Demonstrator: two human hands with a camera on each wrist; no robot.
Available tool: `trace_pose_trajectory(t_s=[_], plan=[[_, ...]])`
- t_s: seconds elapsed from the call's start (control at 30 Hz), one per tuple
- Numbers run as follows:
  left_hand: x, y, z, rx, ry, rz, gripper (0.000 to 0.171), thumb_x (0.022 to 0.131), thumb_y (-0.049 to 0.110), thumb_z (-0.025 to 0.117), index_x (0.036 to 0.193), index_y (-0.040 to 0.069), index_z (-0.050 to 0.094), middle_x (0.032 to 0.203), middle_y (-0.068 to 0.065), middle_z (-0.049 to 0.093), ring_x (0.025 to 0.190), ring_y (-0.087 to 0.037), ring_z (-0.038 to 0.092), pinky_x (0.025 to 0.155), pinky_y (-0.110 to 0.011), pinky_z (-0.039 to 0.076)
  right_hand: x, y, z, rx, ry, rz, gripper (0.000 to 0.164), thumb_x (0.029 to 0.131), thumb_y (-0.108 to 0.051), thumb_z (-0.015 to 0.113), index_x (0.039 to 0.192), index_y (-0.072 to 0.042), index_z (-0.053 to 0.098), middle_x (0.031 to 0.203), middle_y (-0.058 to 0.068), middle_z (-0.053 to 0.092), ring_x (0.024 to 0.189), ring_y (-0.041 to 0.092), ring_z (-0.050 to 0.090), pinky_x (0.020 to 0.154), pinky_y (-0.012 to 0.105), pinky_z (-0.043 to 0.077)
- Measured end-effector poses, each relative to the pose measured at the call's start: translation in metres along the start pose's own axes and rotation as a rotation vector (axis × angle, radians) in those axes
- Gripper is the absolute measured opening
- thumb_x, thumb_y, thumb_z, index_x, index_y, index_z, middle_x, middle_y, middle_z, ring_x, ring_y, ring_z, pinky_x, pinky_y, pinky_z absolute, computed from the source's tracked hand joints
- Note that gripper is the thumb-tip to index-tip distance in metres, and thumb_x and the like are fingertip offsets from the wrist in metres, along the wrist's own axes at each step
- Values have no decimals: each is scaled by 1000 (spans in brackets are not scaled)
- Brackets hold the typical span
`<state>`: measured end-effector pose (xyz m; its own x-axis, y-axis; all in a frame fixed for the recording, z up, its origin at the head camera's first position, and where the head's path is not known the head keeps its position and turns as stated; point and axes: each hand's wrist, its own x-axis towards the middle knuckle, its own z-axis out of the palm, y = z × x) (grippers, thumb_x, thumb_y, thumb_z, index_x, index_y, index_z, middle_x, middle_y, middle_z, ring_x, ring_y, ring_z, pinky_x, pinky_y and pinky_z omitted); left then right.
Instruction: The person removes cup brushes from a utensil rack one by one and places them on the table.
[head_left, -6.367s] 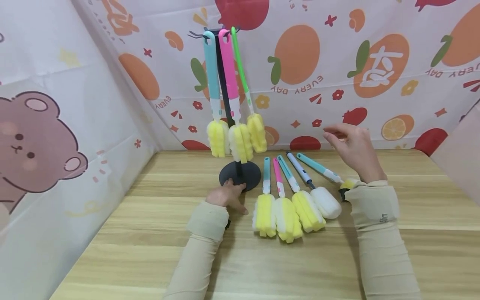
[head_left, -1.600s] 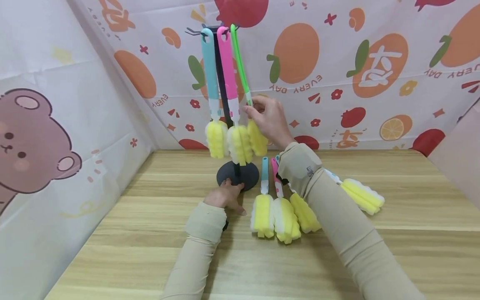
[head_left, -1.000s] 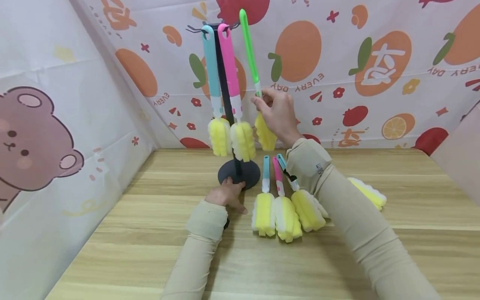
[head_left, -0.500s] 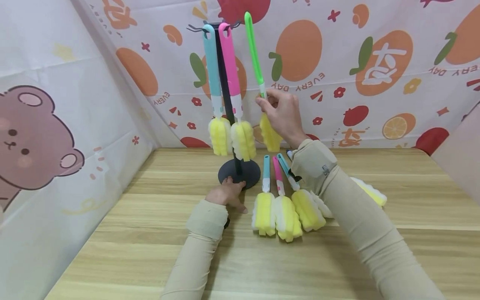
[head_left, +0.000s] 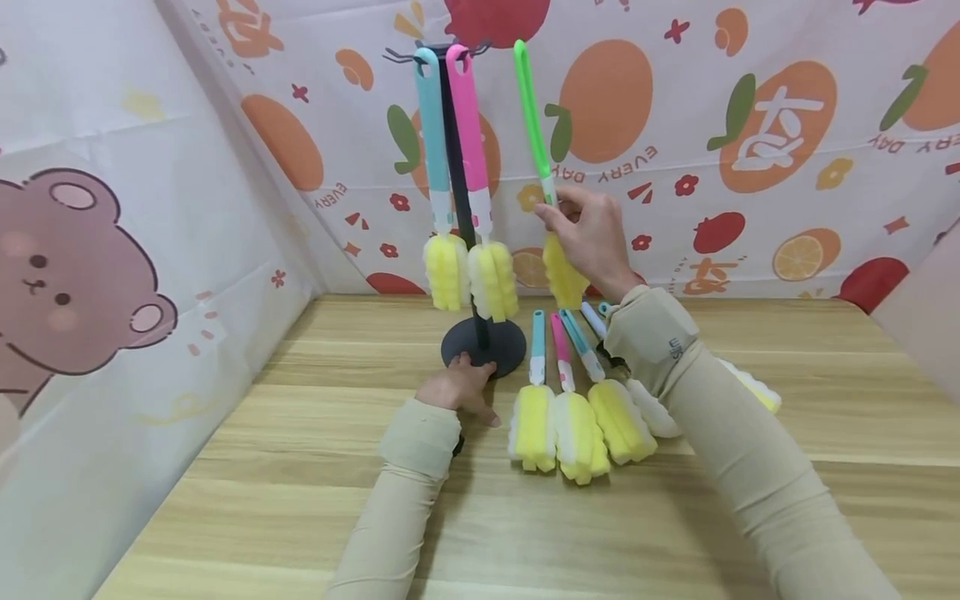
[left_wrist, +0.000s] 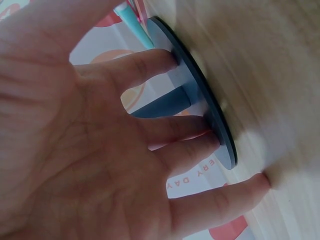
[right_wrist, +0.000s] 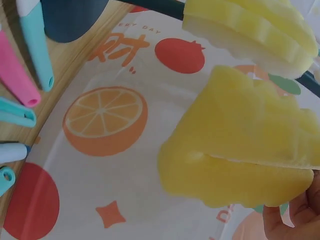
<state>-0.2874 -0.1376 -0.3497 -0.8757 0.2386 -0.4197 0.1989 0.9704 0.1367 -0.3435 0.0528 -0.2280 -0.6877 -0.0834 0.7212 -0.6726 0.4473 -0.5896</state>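
My right hand [head_left: 596, 237] pinches a green-handled bottle brush [head_left: 532, 117] at its white neck, upright and off to the right of the black stand. Its yellow sponge head [right_wrist: 235, 145] fills the middle of the right wrist view. My left hand [head_left: 456, 387] presses straight fingertips on the round black base [head_left: 506, 343], with one finger [left_wrist: 225, 202] on the table beside it. From the stand's hooks hang a teal-handled brush [head_left: 432, 125] and a pink-handled brush [head_left: 468, 125], sponge heads down.
Several brushes lie fanned on the wooden table [head_left: 300, 467]: a teal one [head_left: 535, 425], a pink one [head_left: 577, 433], another teal one [head_left: 621, 421] and a white-sponged one [head_left: 652, 408]. My right sleeve partly covers the rightmost brush [head_left: 757, 387]. A fruit-print cloth [head_left: 675, 108] stands behind.
My right hand has gripped the green-handled brush, lifted it off its hook and carried it rightward, lately a little lower. My left hand stays on the base.
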Motion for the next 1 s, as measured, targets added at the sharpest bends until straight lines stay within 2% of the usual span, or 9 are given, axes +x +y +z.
trace_pose_trajectory(t_s=[0.4, 1.0], plan=[[1, -1, -1, 5, 7, 12, 89, 72, 44, 73, 142, 16, 27, 143, -28, 14, 129, -39, 11, 95, -56, 32, -3, 10, -14, -47, -25, 73, 24, 83, -22, 65, 97, -3, 66, 77, 7, 64, 65, 9, 54, 66, 28, 49], [2, -1, 0, -12, 0, -3, 90, 71, 44, 73, 143, 16, 26, 144, -28, 12, 129, -39, 10, 95, -57, 32, -5, 21, -24, -71, -62, 155, 27, 84, -25, 65, 98, -3, 66, 79, 8, 64, 68, 13, 54, 65, 30, 47]])
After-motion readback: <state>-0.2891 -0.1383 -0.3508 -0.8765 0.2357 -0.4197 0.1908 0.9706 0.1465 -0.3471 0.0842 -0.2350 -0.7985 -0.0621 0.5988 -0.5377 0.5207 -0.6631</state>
